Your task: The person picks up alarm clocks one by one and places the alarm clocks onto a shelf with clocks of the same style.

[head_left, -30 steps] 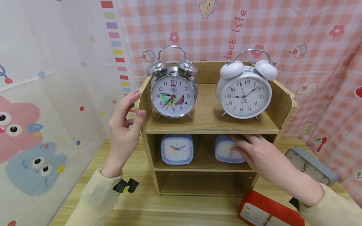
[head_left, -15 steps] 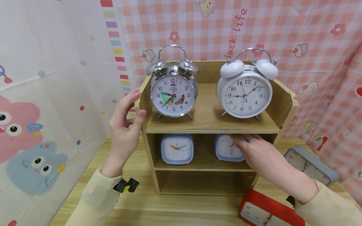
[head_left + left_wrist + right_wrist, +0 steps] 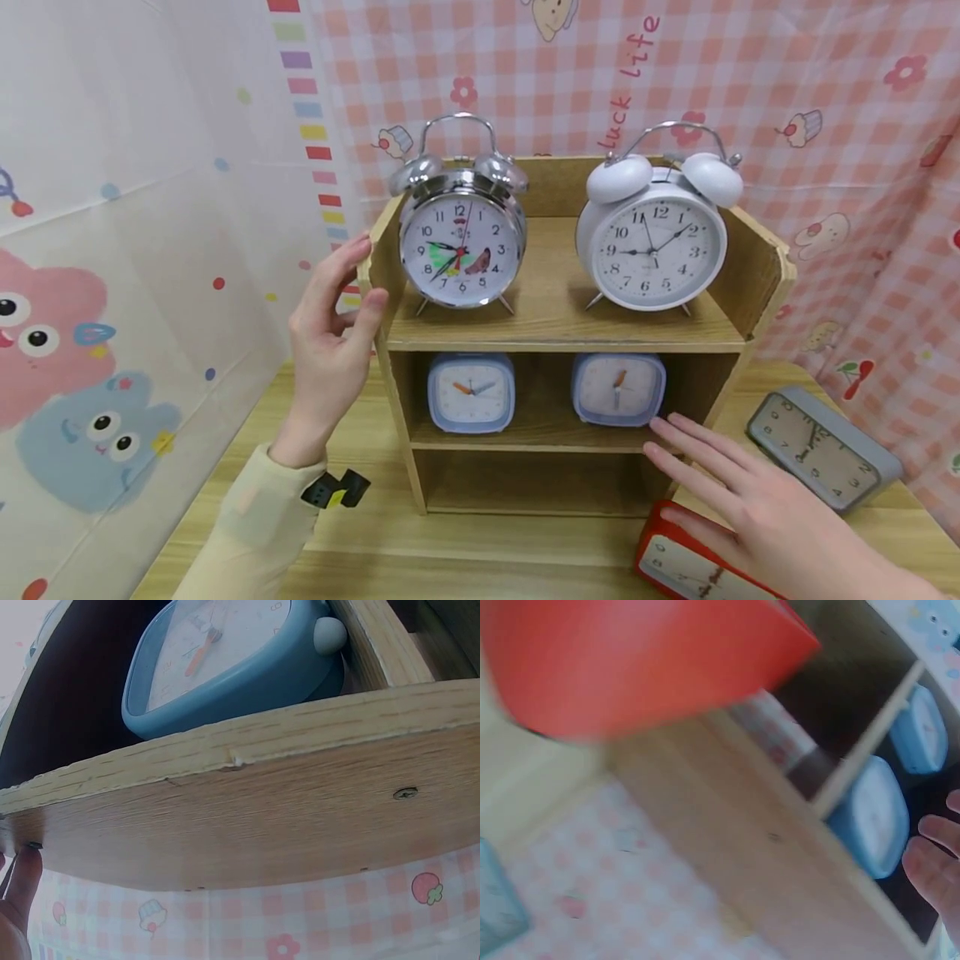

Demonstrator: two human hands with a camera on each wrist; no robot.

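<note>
My left hand (image 3: 330, 333) touches the left side panel of the small wooden shelf (image 3: 562, 343) with its fingertips; the left wrist view shows a finger (image 3: 27, 877) against the panel's outer face. My right hand (image 3: 757, 492), fingers spread and holding nothing, is just in front of the shelf's lower right, over the red clock (image 3: 667, 542), which it partly covers. Close beyond its fingertips, the right blue alarm clock (image 3: 618, 389) stands upright on the middle tier. A matching left blue alarm clock (image 3: 471, 393) stands at that tier's left.
On the top tier stand a silver twin-bell alarm clock (image 3: 461, 250) at left and a white twin-bell alarm clock (image 3: 656, 250) at right. A grey clock (image 3: 817, 450) leans back on the wooden table (image 3: 525, 554), right of the shelf. Printed cloth (image 3: 540, 75) hangs behind.
My right hand has let go of the right blue alarm clock and drawn back, down and to the right. That clock now faces more to the front. My left hand has stayed in place.
</note>
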